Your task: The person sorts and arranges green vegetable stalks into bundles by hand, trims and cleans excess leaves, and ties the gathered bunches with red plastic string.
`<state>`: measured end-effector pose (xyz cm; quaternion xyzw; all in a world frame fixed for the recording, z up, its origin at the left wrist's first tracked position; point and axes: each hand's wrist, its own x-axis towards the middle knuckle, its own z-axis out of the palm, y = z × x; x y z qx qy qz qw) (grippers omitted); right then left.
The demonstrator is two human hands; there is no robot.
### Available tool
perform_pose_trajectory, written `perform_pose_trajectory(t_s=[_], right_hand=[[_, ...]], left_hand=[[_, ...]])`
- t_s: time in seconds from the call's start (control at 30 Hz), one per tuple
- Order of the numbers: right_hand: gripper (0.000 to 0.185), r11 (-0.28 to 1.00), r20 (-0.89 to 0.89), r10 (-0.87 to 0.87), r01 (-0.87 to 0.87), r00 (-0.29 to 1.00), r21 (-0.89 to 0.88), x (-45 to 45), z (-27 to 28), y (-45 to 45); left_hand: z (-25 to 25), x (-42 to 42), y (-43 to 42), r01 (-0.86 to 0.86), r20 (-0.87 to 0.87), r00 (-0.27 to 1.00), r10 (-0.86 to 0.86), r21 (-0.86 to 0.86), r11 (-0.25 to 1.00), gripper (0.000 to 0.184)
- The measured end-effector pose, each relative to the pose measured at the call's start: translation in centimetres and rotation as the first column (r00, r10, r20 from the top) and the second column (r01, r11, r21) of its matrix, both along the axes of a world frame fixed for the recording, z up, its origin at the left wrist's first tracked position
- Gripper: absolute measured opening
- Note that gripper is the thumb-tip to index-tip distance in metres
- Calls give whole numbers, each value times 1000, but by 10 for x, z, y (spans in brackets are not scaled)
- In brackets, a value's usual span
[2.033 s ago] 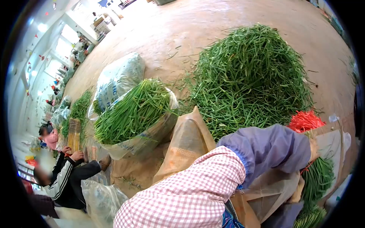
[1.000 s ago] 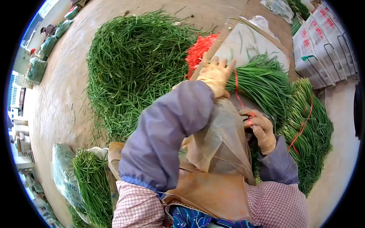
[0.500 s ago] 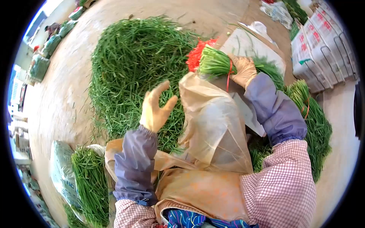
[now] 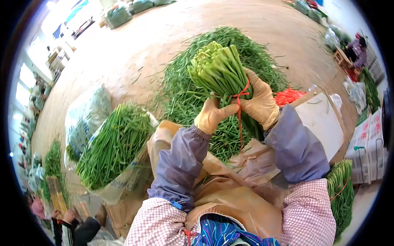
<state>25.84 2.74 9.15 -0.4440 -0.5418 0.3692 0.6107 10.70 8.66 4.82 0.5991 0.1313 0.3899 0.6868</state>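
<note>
A bundle of green stalks (image 4: pixel 217 71), tied with a red band (image 4: pixel 242 93), is held up in front of me with its cut ends toward the upper left. My right hand (image 4: pixel 260 100), in a tan glove, wraps round the bundle's right side near the band. Gloved too, my left hand (image 4: pixel 213 115) grips the bundle from below on the left. Behind the bundle a big heap of loose green stalks (image 4: pixel 180 86) lies on the floor. Red ties (image 4: pixel 288 96) lie right of the heap, beside a pale board (image 4: pixel 322 123).
An open bag of green stalks (image 4: pixel 117 147) and a closed bag (image 4: pixel 88 115) stand left. Tied bundles (image 4: pixel 340 192) lie at the lower right, below white crates (image 4: pixel 371 147). Another person's hands (image 4: pixel 65 215) are at the lower left; a seated person (image 4: pixel 358 53) is far right.
The view has swung left. My right hand has brought the tied bundle over in front of me, and my left hand, open and empty before, has closed on it.
</note>
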Motion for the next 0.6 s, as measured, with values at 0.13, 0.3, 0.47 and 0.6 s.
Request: perform_pose_trajectory(t_s=[0.13, 0.3, 0.47, 0.6], right_hand=[[63, 971, -38, 172, -176, 984, -162, -42, -25, 4], [52, 868, -345, 288, -396, 893, -300, -63, -47, 6], [51, 872, 82, 361, -306, 929, -382, -65, -33, -5], [54, 819, 436, 416, -121, 798, -561, -45, -4, -32]], left_hand=[[-16, -58, 12, 111, 129, 987, -98, -94, 989, 93], [-37, -96, 15, 286, 261, 935, -239, -158, 945, 102], [-63, -93, 7, 370, 300, 916, -268, -369, 852, 83], [-61, -83, -9, 387, 309, 905, -293, -312, 867, 80]])
